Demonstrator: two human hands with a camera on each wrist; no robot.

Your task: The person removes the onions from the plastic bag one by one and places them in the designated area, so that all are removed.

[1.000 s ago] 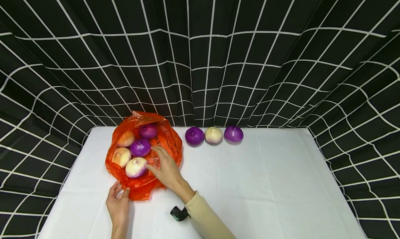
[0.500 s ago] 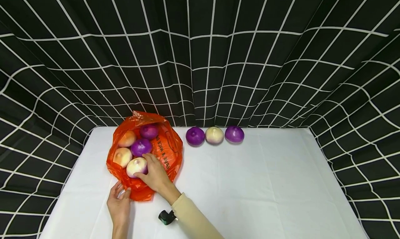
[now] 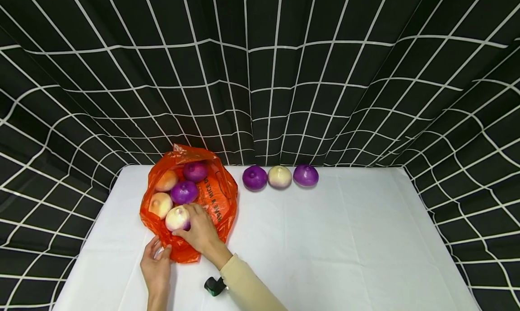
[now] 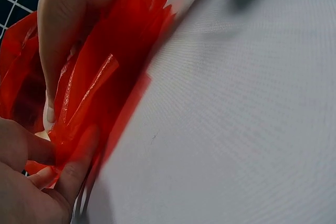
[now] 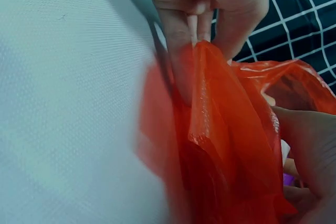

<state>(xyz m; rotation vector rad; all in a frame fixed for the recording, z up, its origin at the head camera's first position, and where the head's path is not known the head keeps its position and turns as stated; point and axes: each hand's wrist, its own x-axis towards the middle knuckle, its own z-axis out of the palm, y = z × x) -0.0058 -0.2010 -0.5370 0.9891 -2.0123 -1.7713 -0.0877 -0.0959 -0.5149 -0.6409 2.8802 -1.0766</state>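
An open red plastic bag point(image 3: 211, 196) lies at the table's left, with several onions inside. My left hand point(image 3: 156, 268) pinches the bag's near edge; in the left wrist view, the thumb and fingers of this hand point(image 4: 58, 177) have the red film point(image 4: 100, 93) between them. Inside the bag, my right hand point(image 3: 201, 232) grips a white onion with a purple underside point(image 3: 176, 218). Close by in the bag sit a purple onion point(image 3: 184, 192), a darker purple one point(image 3: 196, 171), a yellow onion point(image 3: 160, 205) and an orange-tinted one point(image 3: 166, 181). The bag wall mostly hides the right fingertips in both wrist views.
Along the table's back edge, right of the bag, stands a row: a purple onion point(image 3: 254, 178), a white onion point(image 3: 279, 177) and another purple onion point(image 3: 306, 175). A small black device point(image 3: 214, 286) is at my right wrist. Black white-gridded cloth point(image 3: 268, 76) encloses the white table point(image 3: 325, 248).
My right hand has moved left and down, and its fingers have closed round the white and purple onion. The left hand stays at the bag's edge.
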